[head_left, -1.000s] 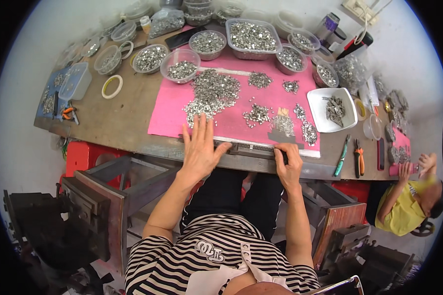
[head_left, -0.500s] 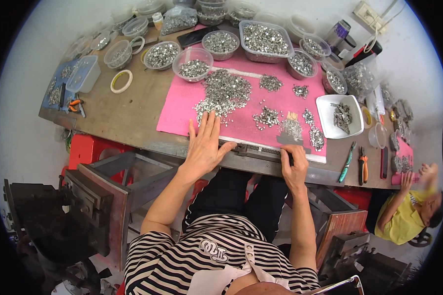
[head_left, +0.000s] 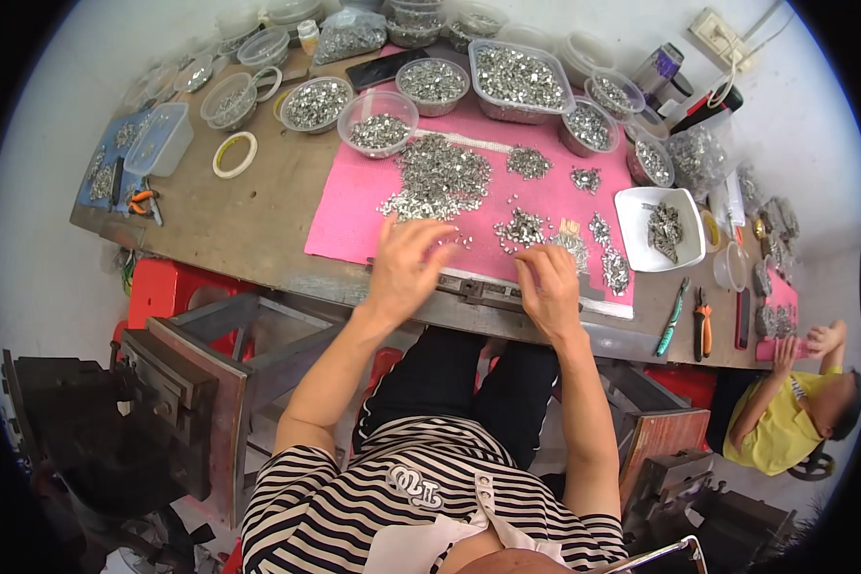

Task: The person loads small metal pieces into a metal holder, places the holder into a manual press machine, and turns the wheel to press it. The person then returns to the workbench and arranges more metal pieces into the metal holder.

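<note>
Bare hands at a metal bar, loose metal bits on pink cloth

Materials: pink cloth (head_left: pixel 340 225), soft and matte, with a pale edge strip, spread on a worn brown surface (head_left: pixel 187 225). Large heap of metal bits (head_left: pixel 440 177), silvery, glinting, short and chunky, on the cloth at about 1 o'clock from the left hand (head_left: pixel 409 268). Smaller scatter (head_left: pixel 521 228) of similar bits at 11 o'clock from the right hand (head_left: pixel 551 292). Long, straight metal bar (head_left: pixel 474 291), dark grey with a blocky fitting, along the cloth's near edge, between the hands. White dish (head_left: pixel 633 234), smooth, square with rounded corners, holding darker pieces, at 2 o'clock from the right hand. Orange-handled pliers (head_left: pixel 707 330) at 3 o'clock from it. Tape roll (head_left: pixel 228 173), a flat pale ring, at 10 o'clock from the left hand.

Fingers: left, bent toward 3 o'clock, thumb and forefinger parted by a modest gap, above the cloth's near edge. Right, curled, thumb close to the fingertips, beside the bar's right-hand stretch; cannot tell whether a small bit is pinched, or whether the bar is touched.
</note>
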A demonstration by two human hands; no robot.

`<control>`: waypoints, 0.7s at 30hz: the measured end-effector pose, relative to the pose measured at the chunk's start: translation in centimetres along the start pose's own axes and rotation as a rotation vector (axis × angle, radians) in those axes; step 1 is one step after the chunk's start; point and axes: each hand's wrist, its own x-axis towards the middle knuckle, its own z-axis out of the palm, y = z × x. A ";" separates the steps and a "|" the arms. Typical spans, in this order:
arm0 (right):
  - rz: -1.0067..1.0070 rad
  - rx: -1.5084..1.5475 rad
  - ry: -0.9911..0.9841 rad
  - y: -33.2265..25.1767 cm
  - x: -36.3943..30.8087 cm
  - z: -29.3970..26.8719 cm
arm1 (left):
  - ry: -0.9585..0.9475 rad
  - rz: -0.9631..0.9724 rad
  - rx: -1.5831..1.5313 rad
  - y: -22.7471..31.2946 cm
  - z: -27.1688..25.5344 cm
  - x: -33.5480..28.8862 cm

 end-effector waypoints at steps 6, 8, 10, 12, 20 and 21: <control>-0.013 0.006 -0.154 -0.9 1.9 3.8 | 0.027 0.049 0.209 -1.6 -1.1 0.3; -0.001 0.004 -0.176 -1.3 2.2 4.2 | 0.011 0.050 0.237 -1.9 -1.2 0.3; 0.012 0.002 -0.197 -1.6 2.4 4.7 | 0.010 0.068 0.277 -2.2 -1.2 0.5; -0.012 -0.017 -0.179 -1.5 2.4 5.2 | 0.000 0.084 0.270 -2.3 -0.8 0.6; 0.182 0.177 -0.214 -0.5 2.4 3.8 | 0.025 0.108 0.361 -1.6 0.4 0.7; 0.298 0.288 -0.223 -0.6 2.4 3.1 | 0.031 0.096 0.385 -1.5 0.4 0.7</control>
